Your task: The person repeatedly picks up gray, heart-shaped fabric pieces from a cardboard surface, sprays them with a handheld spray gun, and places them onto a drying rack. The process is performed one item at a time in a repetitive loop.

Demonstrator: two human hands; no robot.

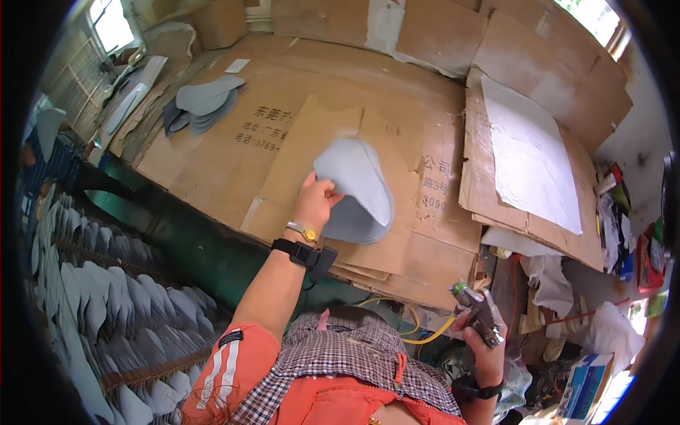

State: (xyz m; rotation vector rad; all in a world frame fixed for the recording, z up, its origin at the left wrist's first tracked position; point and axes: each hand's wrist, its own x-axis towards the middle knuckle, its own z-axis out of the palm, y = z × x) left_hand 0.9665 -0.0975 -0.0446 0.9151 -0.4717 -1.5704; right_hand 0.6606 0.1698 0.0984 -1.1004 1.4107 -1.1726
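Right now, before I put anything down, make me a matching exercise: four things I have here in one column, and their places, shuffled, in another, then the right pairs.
Things
1. Pale grey, sole-shaped piece
2. Silver metal spray gun with a green fitting
3. Large white rectangular sheet
4. Gold-coloured watch with a metal band

Places
A. Around the left wrist
B. Lying on a brown cardboard panel at the right
C. Gripped in the right hand
D. Held at its edge by the left hand

Pairs: 1-D, 2-C, 3-B, 4-A

Bright window (112, 27), white paper sheet (531, 156)
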